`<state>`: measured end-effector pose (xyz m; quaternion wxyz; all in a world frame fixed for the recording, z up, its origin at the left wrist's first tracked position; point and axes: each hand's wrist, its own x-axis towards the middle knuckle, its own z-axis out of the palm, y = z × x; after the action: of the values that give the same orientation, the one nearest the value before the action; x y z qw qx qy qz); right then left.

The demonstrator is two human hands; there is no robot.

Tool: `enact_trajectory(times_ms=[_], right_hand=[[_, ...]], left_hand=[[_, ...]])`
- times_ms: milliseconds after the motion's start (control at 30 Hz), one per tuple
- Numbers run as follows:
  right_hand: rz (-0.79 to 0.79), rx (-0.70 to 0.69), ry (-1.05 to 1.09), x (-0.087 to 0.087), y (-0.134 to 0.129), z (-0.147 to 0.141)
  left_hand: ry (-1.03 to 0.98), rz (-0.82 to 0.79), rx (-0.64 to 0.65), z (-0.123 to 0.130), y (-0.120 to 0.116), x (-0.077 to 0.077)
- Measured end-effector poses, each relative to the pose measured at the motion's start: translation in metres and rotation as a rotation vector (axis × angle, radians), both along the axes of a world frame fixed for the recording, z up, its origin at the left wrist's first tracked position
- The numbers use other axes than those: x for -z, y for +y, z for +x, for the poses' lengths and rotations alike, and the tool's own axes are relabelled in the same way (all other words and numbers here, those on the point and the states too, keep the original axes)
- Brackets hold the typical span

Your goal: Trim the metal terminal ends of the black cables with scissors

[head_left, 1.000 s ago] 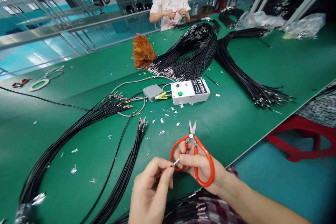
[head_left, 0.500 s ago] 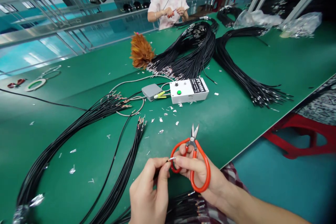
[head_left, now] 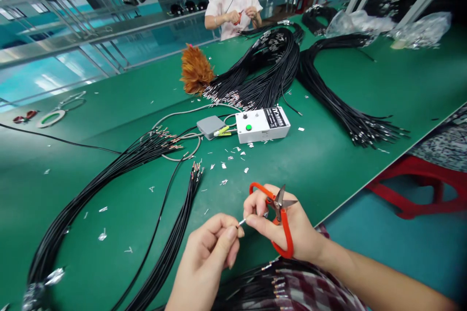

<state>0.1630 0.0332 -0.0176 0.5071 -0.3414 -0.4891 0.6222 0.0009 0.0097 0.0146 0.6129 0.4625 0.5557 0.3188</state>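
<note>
Near the bottom centre, my left hand (head_left: 213, 248) pinches the end of a black cable between thumb and forefinger. The cable's silvery tip (head_left: 242, 222) pokes out toward my right hand (head_left: 280, 218), whose thumb and fingertips touch it. Red-handled scissors (head_left: 280, 204) hang on my right hand, blades parted and pointing right. Below both hands, a bundle of black cables (head_left: 251, 284) with bared ends lies over a checked cloth. Left of my left hand, a thinner bundle (head_left: 175, 233) rests on the green table (head_left: 314, 165).
A white box (head_left: 262, 125) with a green button stands mid-table beside a grey block (head_left: 210, 127). Larger cable bundles (head_left: 270, 68) lie behind and right, near an orange feather duster (head_left: 197, 70). Across the table is a person (head_left: 233, 5). A red stool (head_left: 412, 184) stands at right.
The scissors have swung clockwise, from pointing up to pointing right. My right hand has turned and moved slightly right and up. My left hand has shifted a little right, still pinching the cable.
</note>
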Motion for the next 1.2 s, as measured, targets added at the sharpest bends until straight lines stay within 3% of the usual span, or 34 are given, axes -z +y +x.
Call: enact_trajectory(times_ms=[167, 300, 400, 467, 833, 1200], right_hand=[[-0.083, -0.015, -0.09, 0.0, 0.003, 0.007], [-0.171, -0.141, -0.46, -0.001, -0.002, 0.028], [-0.115, -0.235, -0.765, -0.003, -0.01, 0.039], [-0.105, -0.305, -0.851, -0.006, -0.013, 0.039], [-0.208, -0.533, -0.748, -0.021, 0.006, 0.028], [-0.107, -0.452, -0.905, -0.025, 0.006, 0.028]], left_hand=[[0.077, 0.144, -0.093, 0.002, -0.002, -0.001], [0.165, 0.248, -0.17, 0.004, -0.005, 0.002], [0.224, 0.308, -0.176, 0.004, -0.006, 0.006], [0.263, 0.344, -0.166, 0.005, -0.007, 0.008], [0.425, 0.525, -0.153, 0.014, -0.01, 0.009], [0.719, 0.853, -0.009, 0.007, -0.012, 0.019]])
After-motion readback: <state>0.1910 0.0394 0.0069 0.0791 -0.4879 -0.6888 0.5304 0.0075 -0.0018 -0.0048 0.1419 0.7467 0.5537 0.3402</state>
